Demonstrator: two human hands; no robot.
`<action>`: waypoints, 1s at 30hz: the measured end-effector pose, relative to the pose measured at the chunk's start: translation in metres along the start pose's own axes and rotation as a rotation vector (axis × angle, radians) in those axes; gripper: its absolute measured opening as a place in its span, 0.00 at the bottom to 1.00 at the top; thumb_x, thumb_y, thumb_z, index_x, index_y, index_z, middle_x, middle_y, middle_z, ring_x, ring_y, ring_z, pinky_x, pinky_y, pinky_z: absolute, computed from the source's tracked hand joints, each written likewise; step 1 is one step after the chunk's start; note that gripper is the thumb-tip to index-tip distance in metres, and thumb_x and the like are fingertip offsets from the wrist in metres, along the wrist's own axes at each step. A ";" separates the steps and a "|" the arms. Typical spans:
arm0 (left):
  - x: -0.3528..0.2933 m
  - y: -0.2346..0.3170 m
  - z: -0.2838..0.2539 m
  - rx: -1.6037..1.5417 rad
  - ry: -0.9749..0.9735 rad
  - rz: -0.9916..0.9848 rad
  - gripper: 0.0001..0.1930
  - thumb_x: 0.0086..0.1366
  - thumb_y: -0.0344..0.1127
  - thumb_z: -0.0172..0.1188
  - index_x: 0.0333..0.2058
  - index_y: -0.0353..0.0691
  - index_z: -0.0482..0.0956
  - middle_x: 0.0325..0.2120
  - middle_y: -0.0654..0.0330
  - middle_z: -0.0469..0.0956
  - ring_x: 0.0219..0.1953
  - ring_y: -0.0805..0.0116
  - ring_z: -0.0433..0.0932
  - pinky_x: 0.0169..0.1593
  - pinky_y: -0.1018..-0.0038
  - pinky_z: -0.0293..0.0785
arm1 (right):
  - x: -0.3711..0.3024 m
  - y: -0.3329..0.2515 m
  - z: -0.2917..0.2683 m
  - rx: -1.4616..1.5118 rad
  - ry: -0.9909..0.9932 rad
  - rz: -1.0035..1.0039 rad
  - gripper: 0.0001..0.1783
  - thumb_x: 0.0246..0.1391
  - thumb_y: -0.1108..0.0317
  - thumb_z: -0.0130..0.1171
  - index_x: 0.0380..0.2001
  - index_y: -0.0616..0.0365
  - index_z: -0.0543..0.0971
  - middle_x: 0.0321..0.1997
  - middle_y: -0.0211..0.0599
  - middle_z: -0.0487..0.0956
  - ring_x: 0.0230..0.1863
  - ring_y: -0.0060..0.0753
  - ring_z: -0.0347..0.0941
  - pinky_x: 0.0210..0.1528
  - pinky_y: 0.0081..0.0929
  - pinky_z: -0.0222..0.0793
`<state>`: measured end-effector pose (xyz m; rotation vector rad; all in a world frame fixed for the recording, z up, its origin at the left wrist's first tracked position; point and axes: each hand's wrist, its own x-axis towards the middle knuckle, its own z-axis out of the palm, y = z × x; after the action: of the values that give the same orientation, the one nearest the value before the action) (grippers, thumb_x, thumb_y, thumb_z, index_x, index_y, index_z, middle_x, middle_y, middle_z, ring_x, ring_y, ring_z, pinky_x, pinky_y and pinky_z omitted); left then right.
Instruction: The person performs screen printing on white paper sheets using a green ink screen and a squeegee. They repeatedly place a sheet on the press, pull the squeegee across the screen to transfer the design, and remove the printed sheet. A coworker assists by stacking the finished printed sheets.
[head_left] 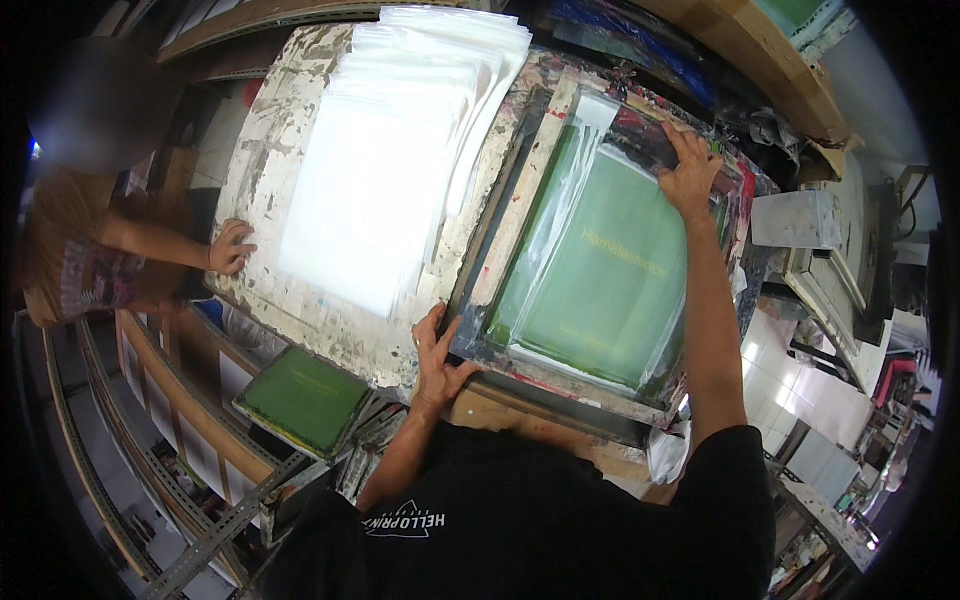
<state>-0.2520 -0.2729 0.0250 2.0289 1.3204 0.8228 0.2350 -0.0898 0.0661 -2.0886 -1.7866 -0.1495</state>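
Note:
A wooden-framed printing screen (535, 190) with green mesh (620, 250) lies tilted across the right part of the worktable. Yellowish lettering shows on the mesh, and pale streaks run along its left side. My left hand (435, 368) is at the table's near edge, by the screen's lower left corner, fingers spread and thumb pointing toward the frame. Over at the screen's far right side, my right hand (690, 175) rests with bent fingers apart. Neither hand visibly holds anything. Left of the screen lies a tall, uneven stack of white sheets (375, 190).
At the left, another person's hand (232, 247) rests on the paint-stained table (262, 165). A smaller green screen (305, 400) leans below the table's near edge. Metal-and-wood racks (190, 400) stand at lower left. Shelving (740, 50) runs along the back right.

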 end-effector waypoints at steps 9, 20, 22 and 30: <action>0.008 0.008 -0.003 -0.038 0.051 0.062 0.47 0.39 0.44 0.82 0.61 0.35 0.76 0.63 0.41 0.69 0.62 0.42 0.67 0.66 0.52 0.59 | 0.032 0.038 0.000 0.144 0.076 -0.177 0.36 0.43 0.68 0.69 0.60 0.37 0.81 0.45 0.39 0.84 0.52 0.47 0.78 0.54 0.47 0.68; -0.005 0.006 0.005 -0.199 0.121 0.004 0.48 0.40 0.46 0.83 0.60 0.30 0.75 0.50 0.49 0.78 0.55 0.51 0.71 0.61 0.59 0.60 | -0.119 -0.075 -0.064 0.044 -0.047 -0.084 0.32 0.46 0.76 0.62 0.57 0.39 0.81 0.32 0.40 0.79 0.34 0.51 0.78 0.37 0.48 0.72; -0.003 0.016 0.003 -0.257 0.198 0.017 0.48 0.40 0.47 0.83 0.59 0.30 0.75 0.48 0.50 0.78 0.54 0.52 0.71 0.61 0.59 0.60 | -0.160 -0.104 -0.087 0.104 -0.007 -0.122 0.31 0.48 0.73 0.62 0.57 0.36 0.81 0.26 0.38 0.75 0.28 0.46 0.76 0.31 0.44 0.68; 0.049 0.091 -0.033 -0.377 0.412 0.101 0.45 0.45 0.51 0.83 0.56 0.27 0.77 0.50 0.50 0.76 0.55 0.55 0.71 0.62 0.61 0.64 | -0.210 -0.204 -0.245 0.157 -0.037 -0.101 0.34 0.38 0.58 0.73 0.55 0.41 0.83 0.27 0.35 0.74 0.28 0.42 0.74 0.34 0.40 0.69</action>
<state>-0.2091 -0.2543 0.1226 1.6917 1.1622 1.4750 0.0396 -0.3483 0.2684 -1.9050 -1.8626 0.0027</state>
